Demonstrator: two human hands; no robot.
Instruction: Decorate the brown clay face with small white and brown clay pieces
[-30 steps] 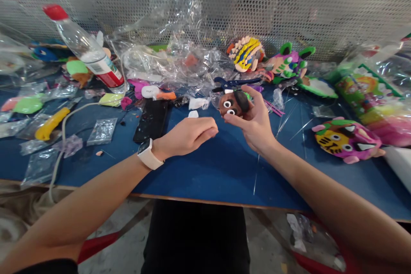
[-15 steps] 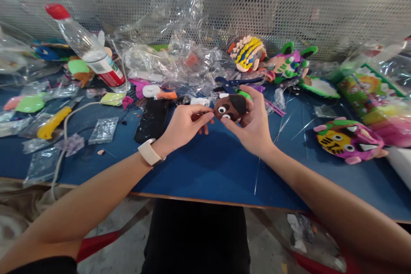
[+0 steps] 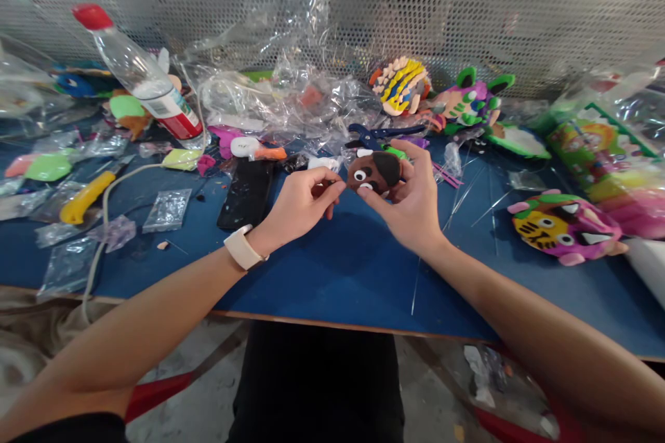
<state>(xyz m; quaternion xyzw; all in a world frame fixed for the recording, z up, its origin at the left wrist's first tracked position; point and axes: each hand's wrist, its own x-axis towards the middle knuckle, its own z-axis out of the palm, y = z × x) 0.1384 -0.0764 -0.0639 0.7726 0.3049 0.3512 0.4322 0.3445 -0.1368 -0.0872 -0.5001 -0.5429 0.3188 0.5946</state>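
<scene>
My right hand [image 3: 410, 204] is wrapped round a brown clay animal head [image 3: 375, 169] with white-and-black eyes and a black patch, held above the table. Close to its left side, my left hand [image 3: 310, 201] has thumb and forefinger pinched together. A small dark bit shows at that pinch, too small to name. A pale watch band circles my left wrist. Behind the clay head lie dark blue pliers [image 3: 384, 131]. A black phone [image 3: 246, 194] rests just left of my left hand.
On the left stand a red-capped plastic bottle [image 3: 148, 83] and a yellow utility knife [image 3: 87, 197], with a pale cable [image 3: 107, 221] between. Crumpled plastic wrap [image 3: 291, 97] fills the back. A pink-and-yellow clay animal [image 3: 564, 227] sits right, and a striped clay piece [image 3: 401, 86] behind.
My left fingers have curled in slightly at the pinch. The clay head and my right hand have barely shifted.
</scene>
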